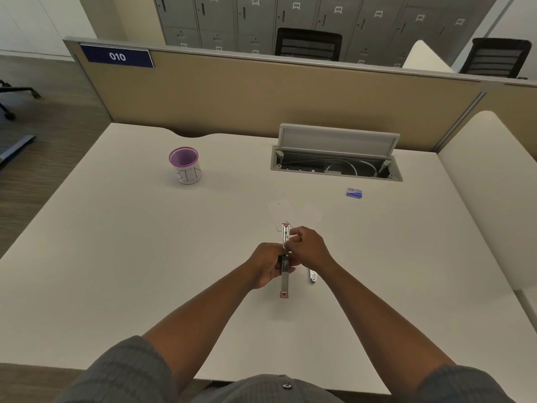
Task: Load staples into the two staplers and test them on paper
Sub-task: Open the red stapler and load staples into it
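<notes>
A stapler (284, 282) with red ends is swung fully open into one long line above the white desk (116, 257). My left hand (266, 267) grips it near the hinge. My right hand (308, 247) pinches at the staple channel of its far half, fingertips curled there; I cannot tell whether staples are between them. A second, silver stapler (312, 275) lies on the desk just right of my hands. Small white paper pieces (293, 213) lie beyond the hands. A blue staple box (354, 193) sits further back right.
A purple-rimmed cup labelled BIN (186, 165) stands at the back left. An open cable hatch (337, 158) is set in the desk at the back. A tan partition (261, 91) closes off the far edge.
</notes>
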`<act>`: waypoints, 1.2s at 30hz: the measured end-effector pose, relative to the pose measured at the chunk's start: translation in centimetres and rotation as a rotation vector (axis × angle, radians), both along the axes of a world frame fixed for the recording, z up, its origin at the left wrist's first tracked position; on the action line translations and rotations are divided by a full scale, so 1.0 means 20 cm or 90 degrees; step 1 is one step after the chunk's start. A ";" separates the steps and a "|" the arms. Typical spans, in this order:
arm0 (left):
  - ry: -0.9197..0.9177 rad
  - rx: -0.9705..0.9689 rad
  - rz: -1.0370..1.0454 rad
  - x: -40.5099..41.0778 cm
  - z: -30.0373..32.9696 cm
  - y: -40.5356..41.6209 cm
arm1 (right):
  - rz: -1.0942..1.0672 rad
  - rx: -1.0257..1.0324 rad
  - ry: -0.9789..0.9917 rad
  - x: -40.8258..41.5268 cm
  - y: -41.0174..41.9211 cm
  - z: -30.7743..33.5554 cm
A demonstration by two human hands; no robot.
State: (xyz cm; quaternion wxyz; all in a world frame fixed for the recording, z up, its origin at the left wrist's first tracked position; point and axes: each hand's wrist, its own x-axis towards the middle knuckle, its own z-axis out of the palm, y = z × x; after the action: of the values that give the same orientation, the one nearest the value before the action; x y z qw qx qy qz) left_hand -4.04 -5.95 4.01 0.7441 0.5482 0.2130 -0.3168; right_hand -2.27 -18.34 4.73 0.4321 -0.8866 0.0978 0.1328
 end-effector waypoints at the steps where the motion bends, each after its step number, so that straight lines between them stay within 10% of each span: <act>1: -0.004 -0.005 -0.006 0.00 0.00 0.00 | -0.005 -0.004 -0.011 0.00 0.00 0.00; 24: 0.032 -0.102 -0.078 -0.03 0.05 0.04 | -0.094 -0.020 -0.033 0.04 -0.03 0.00; 36: -0.056 0.038 -0.049 -0.01 0.03 0.04 | -0.073 0.076 0.008 0.03 -0.02 0.03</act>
State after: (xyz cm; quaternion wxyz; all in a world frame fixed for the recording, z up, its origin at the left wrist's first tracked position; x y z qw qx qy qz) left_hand -4.33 -5.15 4.71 0.7231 0.5915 0.1681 -0.3146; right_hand -1.59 -18.70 5.24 0.4905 -0.8513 0.1432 0.1189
